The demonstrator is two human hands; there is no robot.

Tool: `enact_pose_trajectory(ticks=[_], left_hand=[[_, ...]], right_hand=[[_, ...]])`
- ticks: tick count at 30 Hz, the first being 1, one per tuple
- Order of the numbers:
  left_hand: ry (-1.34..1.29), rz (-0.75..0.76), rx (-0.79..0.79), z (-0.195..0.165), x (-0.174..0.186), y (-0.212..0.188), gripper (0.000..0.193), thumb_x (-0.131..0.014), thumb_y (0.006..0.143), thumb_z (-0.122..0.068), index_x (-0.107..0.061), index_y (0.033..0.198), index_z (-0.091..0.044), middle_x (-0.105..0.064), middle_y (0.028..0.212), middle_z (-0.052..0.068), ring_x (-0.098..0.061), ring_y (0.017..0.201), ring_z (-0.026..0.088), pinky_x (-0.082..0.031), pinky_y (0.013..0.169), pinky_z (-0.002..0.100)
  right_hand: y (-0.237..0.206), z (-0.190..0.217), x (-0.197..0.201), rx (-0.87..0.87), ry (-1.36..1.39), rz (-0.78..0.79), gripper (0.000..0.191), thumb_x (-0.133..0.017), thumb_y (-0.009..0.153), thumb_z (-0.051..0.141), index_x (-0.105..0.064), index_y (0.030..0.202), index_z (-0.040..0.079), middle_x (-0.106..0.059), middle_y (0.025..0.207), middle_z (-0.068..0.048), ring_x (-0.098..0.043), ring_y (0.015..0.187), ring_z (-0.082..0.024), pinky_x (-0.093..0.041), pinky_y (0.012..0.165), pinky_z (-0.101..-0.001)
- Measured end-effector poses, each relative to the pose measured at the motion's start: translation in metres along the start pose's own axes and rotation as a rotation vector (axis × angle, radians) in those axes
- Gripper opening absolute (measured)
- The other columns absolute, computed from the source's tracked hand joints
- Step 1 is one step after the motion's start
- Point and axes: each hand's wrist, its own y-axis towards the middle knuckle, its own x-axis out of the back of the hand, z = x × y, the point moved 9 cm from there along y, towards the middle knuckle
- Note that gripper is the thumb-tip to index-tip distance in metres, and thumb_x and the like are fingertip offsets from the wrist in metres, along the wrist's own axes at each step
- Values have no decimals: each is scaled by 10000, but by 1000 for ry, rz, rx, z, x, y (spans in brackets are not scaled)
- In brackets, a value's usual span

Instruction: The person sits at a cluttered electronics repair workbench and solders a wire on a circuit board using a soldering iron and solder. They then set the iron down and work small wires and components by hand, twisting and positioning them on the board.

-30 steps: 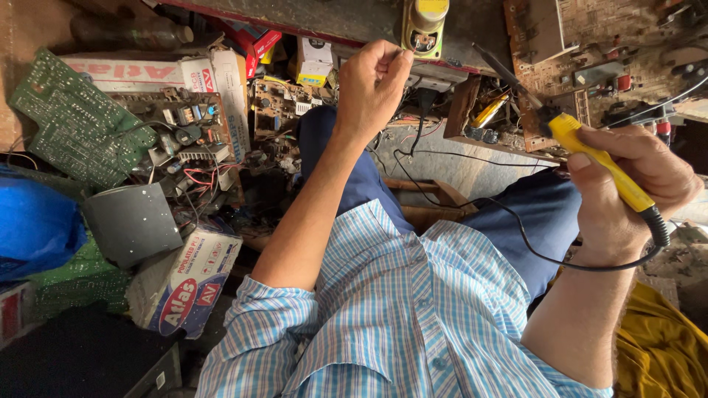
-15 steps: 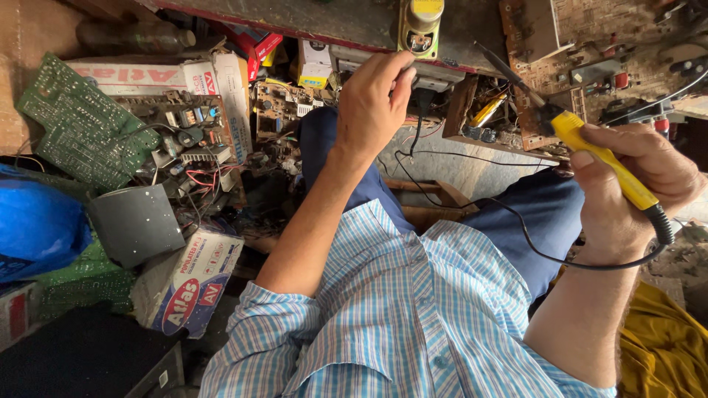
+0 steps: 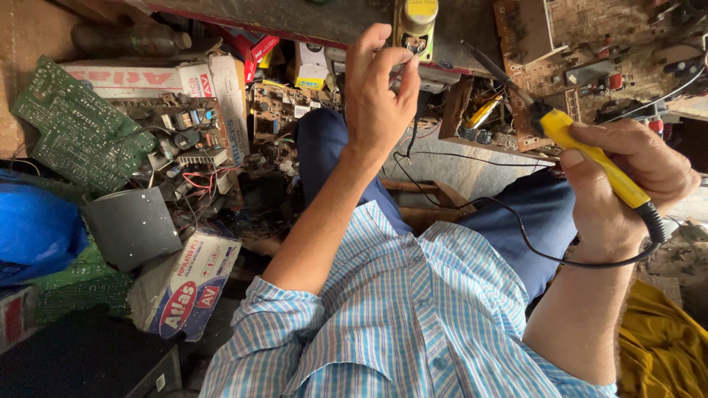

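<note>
Left hand [image 3: 380, 88] risen since a second ago, fingers loosened, now pinching thin solder wire [image 3: 411, 140] near bench edge; right hand [image 3: 627, 184] clamped on yellow soldering iron [image 3: 590, 158], tip unmoved, aimed at brown circuit board [image 3: 590, 44] – I read joint work resuming; room tight – clutter left, open gap between hands.

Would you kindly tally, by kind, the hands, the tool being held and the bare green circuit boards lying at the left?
Hands: 2, left hand pinching a thin wire, right hand
Yellow-handled soldering iron with black cord: 1
Green circuit boards: 2, upper, lower
Total: 5
</note>
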Motion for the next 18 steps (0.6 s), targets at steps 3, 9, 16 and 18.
enact_pose_trajectory(ticks=[3, 9, 16, 18], left_hand=[[11, -13, -9, 0, -3, -2, 223, -773, 907, -47, -605, 1053, -48, -594, 1272, 139, -612, 1146, 329, -534, 981, 432], [51, -15, -29, 2, -7, -2, 241, -757, 915, -25, -569, 1066, -43, -623, 1224, 147, -620, 1144, 342, -524, 1017, 440], [89, 0, -39, 7, -8, 0, 257, -771, 905, -29, -567, 1059, -50, -632, 1199, 112, -626, 1138, 332, -534, 992, 419], [107, 8, -36, 8, -9, 0, 263, -771, 899, -32, -563, 1060, -49, -629, 1197, 112, -625, 1134, 328, -536, 982, 410]], right_hand=[[6, 3, -9, 6, -11, 14, 157, -797, 1018, 60, -743, 1081, -72, -728, 943, -97, -657, 796, -103, -495, 745, -203], [17, 6, -25, 23, -72, 50, 179, -783, 973, 79, -754, 1092, -51, -729, 920, -99, -649, 754, -100, -477, 696, -201], [28, 10, -45, 89, -76, 101, 156, -773, 975, 59, -748, 1070, -63, -726, 943, -111, -677, 813, -128, -507, 735, -224], [31, 11, -50, 110, -64, 112, 164, -772, 979, 63, -744, 1088, -56, -725, 978, -109, -682, 832, -129, -520, 750, -226]])
